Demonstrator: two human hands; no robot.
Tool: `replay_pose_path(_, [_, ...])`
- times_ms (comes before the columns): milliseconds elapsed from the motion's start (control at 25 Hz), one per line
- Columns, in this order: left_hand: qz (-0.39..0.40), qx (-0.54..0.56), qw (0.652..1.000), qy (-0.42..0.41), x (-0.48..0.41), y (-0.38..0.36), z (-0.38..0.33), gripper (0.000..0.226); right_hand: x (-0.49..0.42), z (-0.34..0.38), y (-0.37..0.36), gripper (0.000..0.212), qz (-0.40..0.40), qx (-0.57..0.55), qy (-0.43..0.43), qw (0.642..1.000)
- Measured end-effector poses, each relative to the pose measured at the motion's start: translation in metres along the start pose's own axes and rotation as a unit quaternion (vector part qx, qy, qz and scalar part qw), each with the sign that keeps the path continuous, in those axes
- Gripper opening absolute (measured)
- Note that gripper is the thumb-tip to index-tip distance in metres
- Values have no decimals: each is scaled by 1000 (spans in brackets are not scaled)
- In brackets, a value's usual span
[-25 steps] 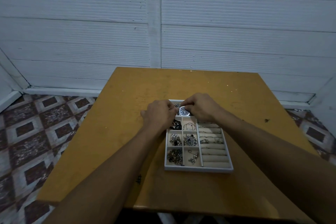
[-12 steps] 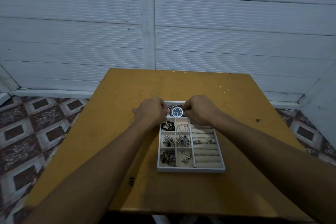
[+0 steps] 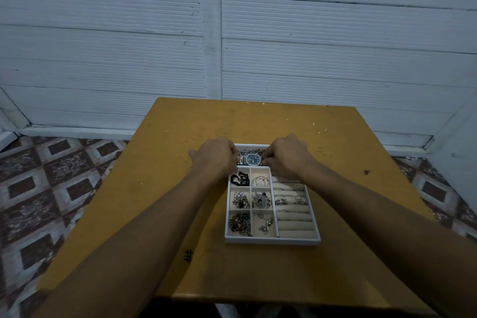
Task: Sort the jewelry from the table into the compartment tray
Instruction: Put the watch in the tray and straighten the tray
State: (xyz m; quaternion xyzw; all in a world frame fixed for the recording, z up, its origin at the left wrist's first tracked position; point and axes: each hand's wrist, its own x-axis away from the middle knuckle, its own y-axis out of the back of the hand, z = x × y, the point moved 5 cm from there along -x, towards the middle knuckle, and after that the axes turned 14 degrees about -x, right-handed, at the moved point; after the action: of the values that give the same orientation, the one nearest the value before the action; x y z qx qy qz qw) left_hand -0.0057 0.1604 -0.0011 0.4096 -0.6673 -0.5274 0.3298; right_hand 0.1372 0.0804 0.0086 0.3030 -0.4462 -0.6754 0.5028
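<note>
On the table (image 3: 180, 188), the tray (image 3: 271, 240) already has its small compartments filled. My left hand (image 3: 215, 156) and right hand (image 3: 287, 155) have drawn apart, each pinching a strap end. The watch (image 3: 252, 159) now lies flat in the far compartment, nearly placed.

— Where is the tray (image 3: 271, 240)?
— Just right of centre in the frame, on the table (image 3: 178, 137). White rim, beige inside.

— And the hands?
— Both are at its upper end. The left hand (image 3: 216, 157) and the right hand (image 3: 287, 156) grip opposite ends of the watch (image 3: 252, 159) with curled fingers. It lies blue dial up in the long top compartment, with a chain (image 3: 251, 150) just above it.

— Below that?
— Six small cells on the left: a black piece (image 3: 238, 179) in the upper-left one, silver bits in the others. The rolls on the right carry a few rings (image 3: 284, 200).

— Around it?
— White wall (image 3: 129, 46) across the upper half, patterned floor (image 3: 51, 188) at the lower left and right edges.
</note>
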Motion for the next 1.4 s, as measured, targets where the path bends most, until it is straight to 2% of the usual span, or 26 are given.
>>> replay_pose_path(280, [-10, -18, 1000, -6, 3, 2, -3, 10, 2, 2, 0, 27, -5, 9, -5, 1000])
replay_pose_path(480, [-4, -15, 1000, -24, 13, 2, -3, 31, 16, -2, 10, 23, -33, -75, 28, 996])
replay_pose_path(640, [-17, 29, 999, -40, 30, 6, -3, 42, 42, -16, 16, 20, -80, -170, 21, 982])
replay_pose_path(800, [-34, 90, 995, -32, 61, 0, -4, 50, 70, -23, 7, 20, -94, -284, -4, 954])
replay_pose_path(920, [-29, 164, 986, -24, 85, -8, 2, 46, 93, -26, 0, 34, -130, -312, -14, 941])
replay_pose_path(1080, [-49, 203, 977, -35, 113, -11, 9, 37, 126, -32, -12, 48, -178, -296, -36, 938])
replay_pose_path(1280, [-62, 272, 960, -31, 136, -18, 14, 40, 159, -33, -23, 42, -188, -368, -26, 910])
replay_pose_path(1400, [-82, 310, 947, -23, 146, -23, 17, 43, 165, -40, -29, 40, -194, -387, -56, 900])
